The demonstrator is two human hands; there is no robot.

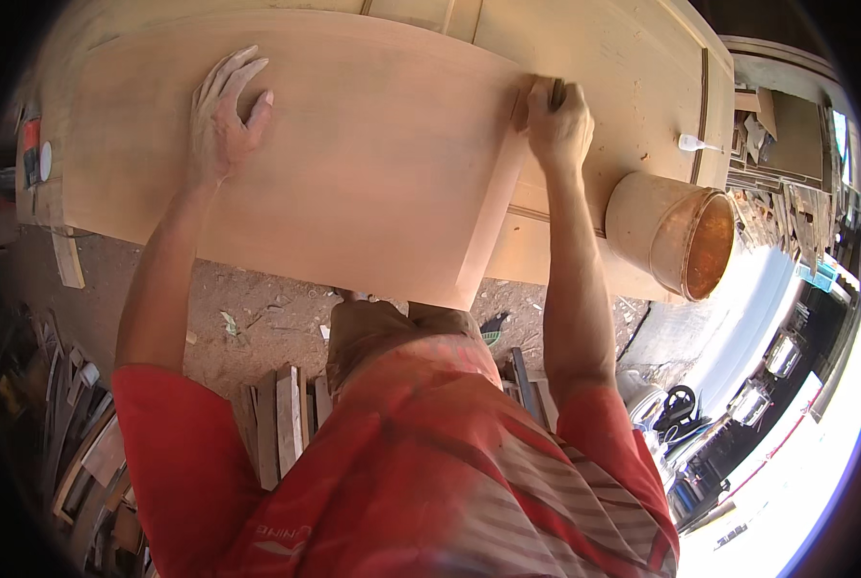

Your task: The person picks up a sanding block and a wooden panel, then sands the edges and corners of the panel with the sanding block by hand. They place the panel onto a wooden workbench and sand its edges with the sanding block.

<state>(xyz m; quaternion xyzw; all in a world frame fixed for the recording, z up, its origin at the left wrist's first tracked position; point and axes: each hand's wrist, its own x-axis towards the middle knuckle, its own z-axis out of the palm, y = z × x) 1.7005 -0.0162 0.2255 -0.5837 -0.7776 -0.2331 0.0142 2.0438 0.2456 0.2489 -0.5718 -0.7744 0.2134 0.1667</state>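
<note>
A broad, smooth wooden panel lies flat in front of me, on top of a larger panelled wooden door. My left hand rests on the left part of the panel, fingers stretched out and thumb apart, holding nothing. At the panel's far right corner my right hand is closed around a small dark block, pressed near the edge strip. Most of the block is hidden by the fingers, so its exact kind does not show.
A dusty round bucket lies on its side to the right, its mouth facing right. Beyond it is a small white bottle with a thin nozzle. Wood offcuts lie on the ground near me. A red-and-black can stands far left.
</note>
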